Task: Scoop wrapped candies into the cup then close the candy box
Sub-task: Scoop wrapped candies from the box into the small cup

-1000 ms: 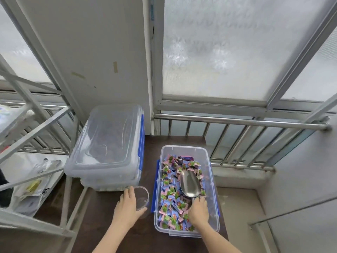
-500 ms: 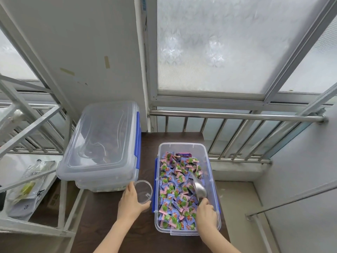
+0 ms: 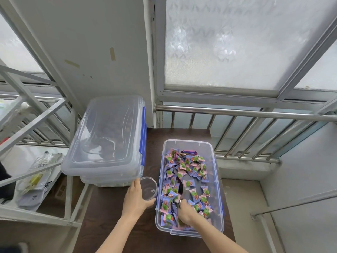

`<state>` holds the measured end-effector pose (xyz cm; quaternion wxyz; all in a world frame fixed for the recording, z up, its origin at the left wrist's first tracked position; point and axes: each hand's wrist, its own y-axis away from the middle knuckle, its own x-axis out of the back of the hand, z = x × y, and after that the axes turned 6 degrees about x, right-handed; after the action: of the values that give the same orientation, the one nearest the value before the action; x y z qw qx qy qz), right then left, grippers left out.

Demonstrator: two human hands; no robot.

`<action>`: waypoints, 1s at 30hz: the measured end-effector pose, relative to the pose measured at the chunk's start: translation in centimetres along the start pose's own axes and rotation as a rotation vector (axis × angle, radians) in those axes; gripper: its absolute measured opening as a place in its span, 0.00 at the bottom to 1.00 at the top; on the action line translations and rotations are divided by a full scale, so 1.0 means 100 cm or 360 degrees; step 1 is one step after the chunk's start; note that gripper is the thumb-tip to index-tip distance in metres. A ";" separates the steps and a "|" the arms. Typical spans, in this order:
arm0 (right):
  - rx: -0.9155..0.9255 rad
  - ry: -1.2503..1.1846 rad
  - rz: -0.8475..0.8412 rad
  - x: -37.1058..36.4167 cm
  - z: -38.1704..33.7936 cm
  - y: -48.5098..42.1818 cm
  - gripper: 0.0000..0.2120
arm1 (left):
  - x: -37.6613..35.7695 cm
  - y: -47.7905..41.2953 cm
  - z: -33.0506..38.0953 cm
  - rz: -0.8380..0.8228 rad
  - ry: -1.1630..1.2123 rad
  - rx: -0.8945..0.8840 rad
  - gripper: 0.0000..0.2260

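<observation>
An open clear candy box [image 3: 217, 181] with blue latches sits on the dark table, full of purple, pink and green wrapped candies [image 3: 189, 165]. My right hand [image 3: 185, 210] is inside the box, shut on the handle of a metal scoop [image 3: 180, 187], whose bowl is pushed under the candies and mostly buried. Left of the box stands an empty clear plastic cup [image 3: 148, 188]. My left hand [image 3: 135, 198] is wrapped around the cup's near side. The box's lid is not on it.
A larger closed clear bin with blue latches [image 3: 107, 139] fills the table's back left, touching the cup's area. A steel railing [image 3: 246, 114] and frosted window stand behind. A metal rack [image 3: 36, 125] with bags is at left. The table's right edge drops to a floor.
The scoop has turned from lying bowl-up on the candies to being driven down under them. My right hand has sunk lower into the box. The left hand stays on the cup.
</observation>
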<state>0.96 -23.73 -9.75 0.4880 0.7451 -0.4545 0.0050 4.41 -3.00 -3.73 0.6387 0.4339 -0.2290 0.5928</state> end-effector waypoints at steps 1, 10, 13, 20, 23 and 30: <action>0.0010 -0.0234 -0.0001 0.001 -0.001 0.002 0.12 | 0.000 0.000 -0.001 0.0007 0.0011 0.0002 0.42; -0.0107 -0.0924 0.0386 0.007 0.015 0.011 0.10 | -0.004 0.006 -0.009 0.0095 0.0349 0.0074 0.40; -0.0023 -0.0884 0.0527 0.011 0.017 0.015 0.14 | -0.005 0.005 -0.009 0.0206 0.0403 0.0006 0.39; 0.0071 -0.0653 0.0622 0.029 0.029 0.038 0.17 | 0.007 0.008 0.006 0.0207 0.0370 -0.0237 0.39; 0.0143 -0.0651 0.0573 0.041 0.038 0.052 0.15 | 0.012 0.008 0.017 0.0203 0.0241 -0.0321 0.39; 0.0310 -0.0217 0.0497 0.089 0.037 0.088 0.14 | 0.020 0.007 0.048 0.0124 0.0058 -0.0487 0.36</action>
<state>-1.42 -33.38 -1.29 0.3749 0.7079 -0.5940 0.0741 5.15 -5.88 0.61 0.6779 0.3113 -0.3217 0.5831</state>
